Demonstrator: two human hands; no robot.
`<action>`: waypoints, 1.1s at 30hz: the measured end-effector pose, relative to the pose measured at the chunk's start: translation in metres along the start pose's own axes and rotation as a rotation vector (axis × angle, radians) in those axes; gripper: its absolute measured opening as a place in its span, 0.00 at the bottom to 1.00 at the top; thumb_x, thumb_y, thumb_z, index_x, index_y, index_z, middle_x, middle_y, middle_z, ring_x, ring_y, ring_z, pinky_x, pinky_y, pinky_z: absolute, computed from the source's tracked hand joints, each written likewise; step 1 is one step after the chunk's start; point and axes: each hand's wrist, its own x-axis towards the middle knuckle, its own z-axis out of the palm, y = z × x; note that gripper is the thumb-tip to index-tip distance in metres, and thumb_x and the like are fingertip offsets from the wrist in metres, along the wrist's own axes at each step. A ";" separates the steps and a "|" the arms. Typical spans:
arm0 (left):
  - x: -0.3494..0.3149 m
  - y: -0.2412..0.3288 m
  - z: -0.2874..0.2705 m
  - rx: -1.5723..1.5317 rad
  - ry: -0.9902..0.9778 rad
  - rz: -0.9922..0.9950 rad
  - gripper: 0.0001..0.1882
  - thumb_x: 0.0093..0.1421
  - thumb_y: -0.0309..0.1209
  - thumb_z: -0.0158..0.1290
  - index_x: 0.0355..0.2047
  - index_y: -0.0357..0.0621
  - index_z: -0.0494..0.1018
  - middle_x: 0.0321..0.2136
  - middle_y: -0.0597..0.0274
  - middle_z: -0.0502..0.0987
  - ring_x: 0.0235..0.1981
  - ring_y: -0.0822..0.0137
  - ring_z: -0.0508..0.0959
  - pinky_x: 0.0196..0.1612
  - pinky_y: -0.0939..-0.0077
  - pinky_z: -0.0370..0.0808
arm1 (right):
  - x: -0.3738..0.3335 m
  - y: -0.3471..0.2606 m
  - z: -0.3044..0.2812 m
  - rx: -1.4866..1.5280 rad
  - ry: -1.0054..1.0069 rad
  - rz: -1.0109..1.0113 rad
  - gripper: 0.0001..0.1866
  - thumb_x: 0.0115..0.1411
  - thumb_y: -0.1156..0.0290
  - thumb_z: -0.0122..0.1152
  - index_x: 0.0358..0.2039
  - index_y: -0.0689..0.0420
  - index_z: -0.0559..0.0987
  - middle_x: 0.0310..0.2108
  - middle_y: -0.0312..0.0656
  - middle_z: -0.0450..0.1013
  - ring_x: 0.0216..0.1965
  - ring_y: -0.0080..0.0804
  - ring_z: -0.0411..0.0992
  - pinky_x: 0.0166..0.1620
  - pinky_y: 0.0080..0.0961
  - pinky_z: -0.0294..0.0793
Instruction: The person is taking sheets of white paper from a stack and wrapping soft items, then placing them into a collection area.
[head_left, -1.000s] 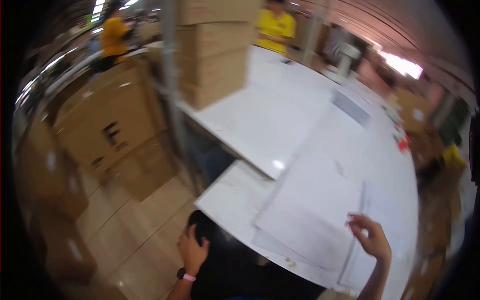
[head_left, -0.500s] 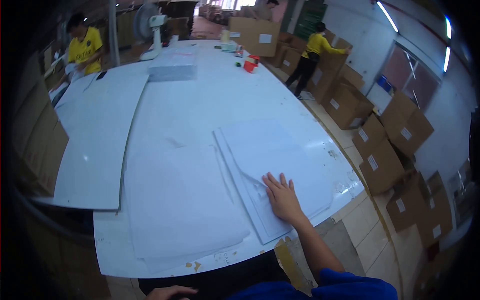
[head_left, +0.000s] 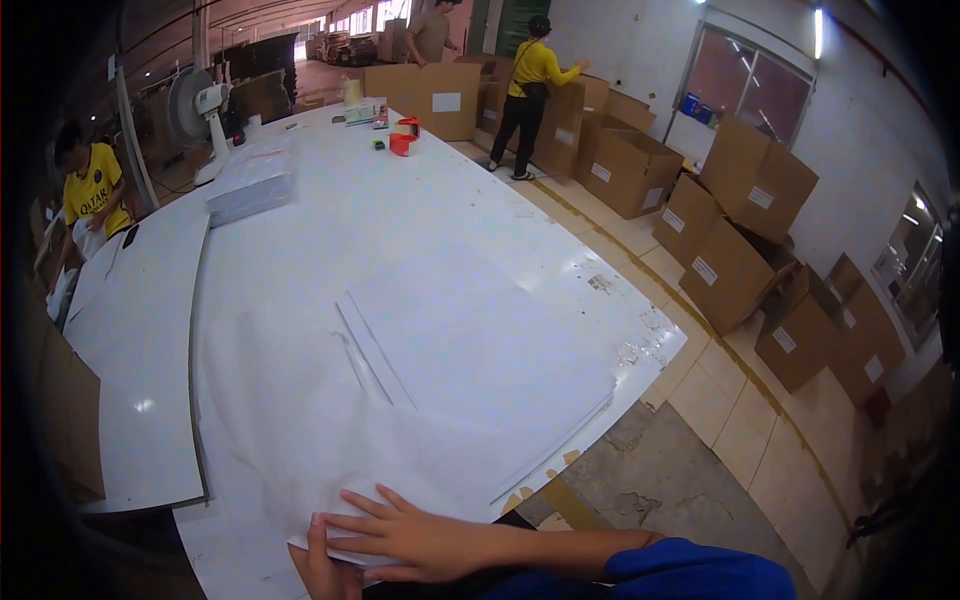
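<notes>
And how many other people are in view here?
3: one in a yellow shirt at left, one in brown behind upright cardboard at the back, one in yellow beside the boxes. More may be hidden.

- One white table
- Two hands at its near edge
- Two white sheet piles on it
- One fan by its far-left edge
- Three other people around it
</notes>
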 end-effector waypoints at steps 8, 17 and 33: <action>-0.008 0.014 -0.003 -0.106 0.146 0.070 0.32 0.85 0.36 0.51 0.80 0.28 0.63 0.73 0.38 0.76 0.68 0.43 0.82 0.68 0.47 0.85 | -0.062 0.106 -0.064 -0.496 0.381 0.667 0.36 0.82 0.50 0.61 0.83 0.54 0.70 0.85 0.55 0.61 0.87 0.68 0.50 0.86 0.61 0.50; -0.002 -0.014 -0.023 -0.153 0.175 0.098 0.35 0.86 0.41 0.52 0.82 0.30 0.59 0.76 0.39 0.73 0.71 0.44 0.79 0.71 0.46 0.81 | -0.091 0.143 -0.061 -0.508 0.437 0.671 0.28 0.84 0.53 0.57 0.77 0.52 0.78 0.82 0.46 0.70 0.85 0.67 0.58 0.87 0.61 0.49; 0.022 -0.071 -0.079 -0.506 -0.177 0.266 0.46 0.82 0.53 0.57 0.85 0.36 0.52 0.78 0.42 0.68 0.76 0.46 0.74 0.77 0.46 0.74 | 0.026 -0.012 0.012 -0.103 0.138 0.126 0.22 0.84 0.59 0.57 0.72 0.49 0.83 0.79 0.44 0.73 0.79 0.55 0.68 0.76 0.67 0.64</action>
